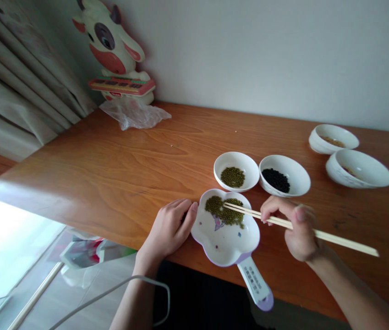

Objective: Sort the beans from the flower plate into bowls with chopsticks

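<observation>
A white flower-shaped dish with a purple rim and a handle lies at the table's front edge. Green mung beans are spread over its far part. My right hand grips a pair of wooden chopsticks, whose tips are among these beans. Resting on the table, my left hand is loosely curled at the dish's left side, its thumb close to the rim; its fingertips are partly hidden. Just behind the dish stand a white bowl with mung beans and another white bowl with black beans.
Farther right are two white bowls, the rear bowl and the nearer bowl, with small yellowish or brown contents. A cow-shaped toy keyboard and a clear plastic bag sit at the back left. A cable crosses the lower left.
</observation>
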Motion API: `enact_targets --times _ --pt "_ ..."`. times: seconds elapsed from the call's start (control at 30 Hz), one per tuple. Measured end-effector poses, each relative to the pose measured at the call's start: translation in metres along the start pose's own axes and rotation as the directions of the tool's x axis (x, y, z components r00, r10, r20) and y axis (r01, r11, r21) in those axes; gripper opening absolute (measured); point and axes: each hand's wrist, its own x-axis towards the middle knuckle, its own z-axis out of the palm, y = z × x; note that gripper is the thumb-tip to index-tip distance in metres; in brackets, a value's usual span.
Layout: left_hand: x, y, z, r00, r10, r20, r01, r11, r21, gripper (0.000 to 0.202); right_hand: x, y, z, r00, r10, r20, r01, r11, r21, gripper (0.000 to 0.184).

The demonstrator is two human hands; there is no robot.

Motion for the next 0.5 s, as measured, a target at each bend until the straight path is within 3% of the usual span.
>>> enact_targets --times 0.5 --pt "0.0006 0.0006 0.0002 1.0 0.0 -0.01 0.0 1.0 0.005 0.034 0.0001 0.0038 -0.0026 0.999 -0.045 -0.017 0.045 0.999 -0.029 0.07"
